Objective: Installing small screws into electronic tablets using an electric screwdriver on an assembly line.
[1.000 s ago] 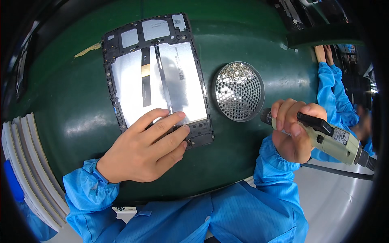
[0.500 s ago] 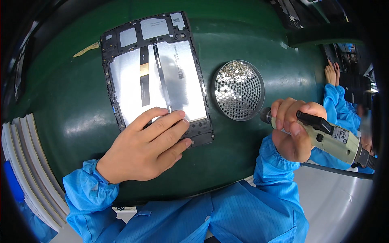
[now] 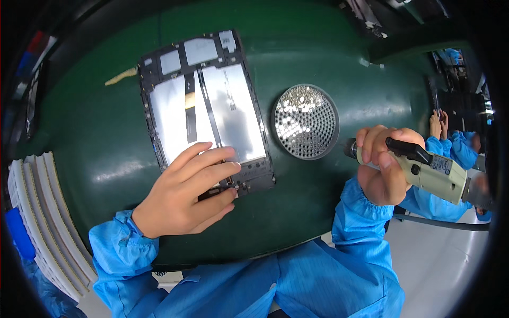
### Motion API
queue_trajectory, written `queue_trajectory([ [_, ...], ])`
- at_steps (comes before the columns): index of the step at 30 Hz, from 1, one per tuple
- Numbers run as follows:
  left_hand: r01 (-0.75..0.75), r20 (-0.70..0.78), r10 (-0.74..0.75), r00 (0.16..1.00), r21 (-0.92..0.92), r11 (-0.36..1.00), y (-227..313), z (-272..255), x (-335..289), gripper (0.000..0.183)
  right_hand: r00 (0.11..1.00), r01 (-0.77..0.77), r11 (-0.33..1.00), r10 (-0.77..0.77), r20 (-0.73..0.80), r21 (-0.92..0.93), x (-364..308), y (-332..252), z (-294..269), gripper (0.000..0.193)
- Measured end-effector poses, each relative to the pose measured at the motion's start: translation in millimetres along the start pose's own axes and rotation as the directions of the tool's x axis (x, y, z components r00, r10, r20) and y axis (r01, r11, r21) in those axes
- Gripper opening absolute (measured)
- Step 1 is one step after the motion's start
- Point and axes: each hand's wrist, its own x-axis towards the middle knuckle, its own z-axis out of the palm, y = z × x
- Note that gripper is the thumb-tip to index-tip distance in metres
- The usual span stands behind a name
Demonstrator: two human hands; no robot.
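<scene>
An opened tablet [image 3: 239,116] lies on the green table mat, its silvery battery area and black frame facing up. Over its lower left part rests my left hand [image 3: 185,193], fingers outstretched and apart, covering that corner. My right hand [image 3: 389,167] is wrapped round a pale green electric screwdriver [image 3: 442,180] with a black lever. The tool's dark nose points left, and its tip is hard to make out. Between the tablet and the screwdriver stands a round metal screw tray [image 3: 275,132] with many holes; small shiny screws gather toward its far side.
A strip of yellowish tape or film [image 3: 121,77] sticks out beside the tablet's upper left corner. White layered boards [image 3: 45,212] stand at the left table edge. A cable [image 3: 440,222] runs at the right. Further right, a co-worker's hands [image 3: 439,126] hold a dark flat piece.
The view has shifted slightly, so the tablet and tray appear lower. My left fingers sit a little nearer the tablet's lower edge. My right hand keeps its grip on the screwdriver.
</scene>
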Motion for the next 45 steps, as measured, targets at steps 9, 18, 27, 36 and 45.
queue_trajectory([
  [9, 0.278, -0.075, -0.27, 0.96, 0.362, 0.89, 37, 2, -10, 0.056, 0.972, -0.078, 0.981, 0.036, -0.231, -0.176, 13, -6, -25, 0.03],
  [18, 0.574, -0.394, -0.428, 0.813, 0.426, 0.699, -68, -40, 20, 0.06, 0.951, -0.124, 0.963, 0.047, -0.304, -0.24, 12, 0, -37, 0.03],
  [27, 0.585, -0.46, -0.387, 0.799, 0.446, 0.678, -193, -75, 22, 0.043, 0.934, -0.145, 0.959, 0.053, -0.353, -0.242, 9, 4, -43, 0.033],
  [36, 0.71, -0.657, -0.354, 0.666, 0.412, 0.57, -190, -63, 21, 0.05, 0.919, -0.157, 0.962, 0.06, -0.389, -0.223, 13, 4, -41, 0.029],
  [45, 0.674, -0.688, -0.254, 0.68, 0.45, 0.586, -190, -62, 22, 0.047, 0.943, -0.092, 0.959, -0.003, -0.332, -0.268, 14, 3, -43, 0.028],
])
